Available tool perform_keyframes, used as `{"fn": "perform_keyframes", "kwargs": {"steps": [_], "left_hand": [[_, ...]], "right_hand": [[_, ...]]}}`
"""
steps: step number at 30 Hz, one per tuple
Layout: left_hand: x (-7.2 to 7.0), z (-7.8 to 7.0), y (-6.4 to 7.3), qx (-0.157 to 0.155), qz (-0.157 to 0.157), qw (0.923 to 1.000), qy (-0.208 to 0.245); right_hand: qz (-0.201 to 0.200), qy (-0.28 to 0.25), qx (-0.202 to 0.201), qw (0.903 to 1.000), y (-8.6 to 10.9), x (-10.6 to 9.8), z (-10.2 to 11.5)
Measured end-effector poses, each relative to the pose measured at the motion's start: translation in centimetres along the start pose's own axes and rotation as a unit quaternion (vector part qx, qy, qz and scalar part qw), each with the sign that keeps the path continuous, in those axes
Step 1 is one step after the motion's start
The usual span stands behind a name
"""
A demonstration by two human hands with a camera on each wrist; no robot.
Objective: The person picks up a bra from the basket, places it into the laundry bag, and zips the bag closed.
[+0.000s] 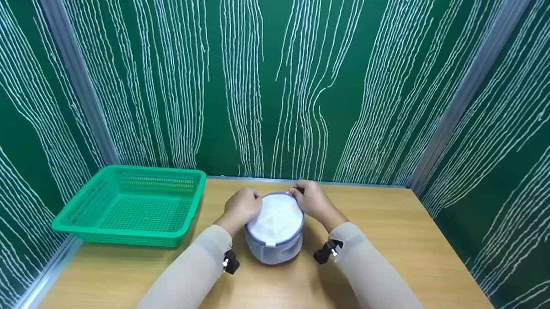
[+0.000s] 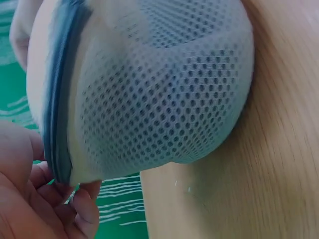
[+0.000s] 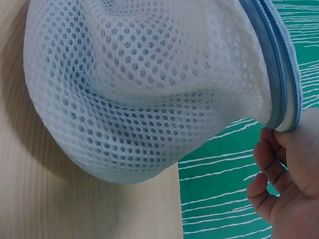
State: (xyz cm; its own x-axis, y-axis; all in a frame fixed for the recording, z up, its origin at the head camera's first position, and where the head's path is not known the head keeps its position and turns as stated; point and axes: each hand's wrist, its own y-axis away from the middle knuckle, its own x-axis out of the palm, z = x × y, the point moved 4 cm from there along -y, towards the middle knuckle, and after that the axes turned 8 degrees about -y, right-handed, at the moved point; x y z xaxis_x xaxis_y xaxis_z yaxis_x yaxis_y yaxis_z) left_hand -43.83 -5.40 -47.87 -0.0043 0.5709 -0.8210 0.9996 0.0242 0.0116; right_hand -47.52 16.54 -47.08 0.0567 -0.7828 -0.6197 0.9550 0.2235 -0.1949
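A round white mesh laundry bag (image 1: 275,218) stands upright on the table between both hands, its flat lid facing up. A blue-grey zipper band (image 3: 269,55) runs round the top edge, and a small white tab (image 1: 270,242) shows at the front. My left hand (image 1: 243,203) grips this edge on the left side, fingers curled against the band in the left wrist view. At the back right of the rim, my right hand (image 1: 314,199) pinches the zipper edge between thumb and finger. The mesh wall (image 2: 149,99) sags and creases; the bag's inside is hidden.
A green plastic basket (image 1: 130,238) with perforated sides sits at the table's left. The wooden table (image 1: 381,249) is bounded by green panels (image 1: 288,159) with white wavy lines, joined by grey posts. Dark wrist cameras (image 1: 325,252) sit on the sleeves.
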Motion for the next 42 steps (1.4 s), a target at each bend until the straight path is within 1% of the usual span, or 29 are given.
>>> {"fn": "perform_keyframes", "kwargs": {"steps": [3, 4, 7, 9, 12, 15, 19, 24, 29, 32, 35, 40, 42], "left_hand": [[0.2, -0.8, 0.0, 0.021, -0.011, 0.9995, -0.022], [0.3, -1.0, 0.0, 0.024, -0.011, 0.9995, -0.019], [0.4, -1.6, 0.0, 0.04, -0.013, 0.9991, -0.008], [0.3, -2.0, -0.2, 0.057, -0.016, 0.9983, 0.001], [0.4, -2.5, -0.3, 0.08, -0.013, 0.9965, 0.018], [0.5, -2.8, -0.4, 0.088, -0.004, 0.9953, 0.04], [0.5, -2.6, -0.5, 0.082, -0.005, 0.9951, 0.054], [0.5, -2.2, -0.6, 0.087, -0.016, 0.9946, 0.054], [0.5, -2.0, -0.6, 0.09, -0.015, 0.9943, 0.055], [0.5, -1.9, -0.5, 0.083, -0.01, 0.995, 0.054], [0.6, -1.7, -0.2, 0.067, -0.005, 0.9961, 0.057], [0.9, -1.2, 0.1, 0.051, -0.006, 0.997, 0.058], [1.0, -0.9, 0.3, 0.046, -0.003, 0.9972, 0.059]], "right_hand": [[0.004, -0.001, -0.002, 1.0, 0.0, 0.2, 0.4], [0.004, -0.002, -0.005, 1.0, 0.1, 0.3, 0.5], [0.001, -0.002, -0.033, 0.9995, 0.0, 0.5, 1.0], [-0.003, 0.0, -0.051, 0.9987, 0.0, 0.6, 1.3], [-0.004, 0.003, -0.06, 0.9982, -0.1, 0.7, 1.6], [0.0, 0.002, -0.062, 0.9981, -0.1, 0.8, 1.7], [0.007, -0.001, -0.078, 0.997, -0.1, 0.6, 1.9], [0.022, -0.002, -0.093, 0.9955, -0.1, 0.5, 1.8], [0.018, 0.0, -0.097, 0.9951, 0.0, 0.4, 1.8], [0.018, 0.009, -0.095, 0.9952, 0.1, 0.3, 1.6], [0.017, 0.017, -0.087, 0.9959, 0.2, 0.0, 1.2], [0.011, 0.002, -0.058, 0.9982, 0.7, -0.7, 0.2], [0.01, -0.004, -0.055, 0.9984, 0.8, -0.9, -0.2]]}}
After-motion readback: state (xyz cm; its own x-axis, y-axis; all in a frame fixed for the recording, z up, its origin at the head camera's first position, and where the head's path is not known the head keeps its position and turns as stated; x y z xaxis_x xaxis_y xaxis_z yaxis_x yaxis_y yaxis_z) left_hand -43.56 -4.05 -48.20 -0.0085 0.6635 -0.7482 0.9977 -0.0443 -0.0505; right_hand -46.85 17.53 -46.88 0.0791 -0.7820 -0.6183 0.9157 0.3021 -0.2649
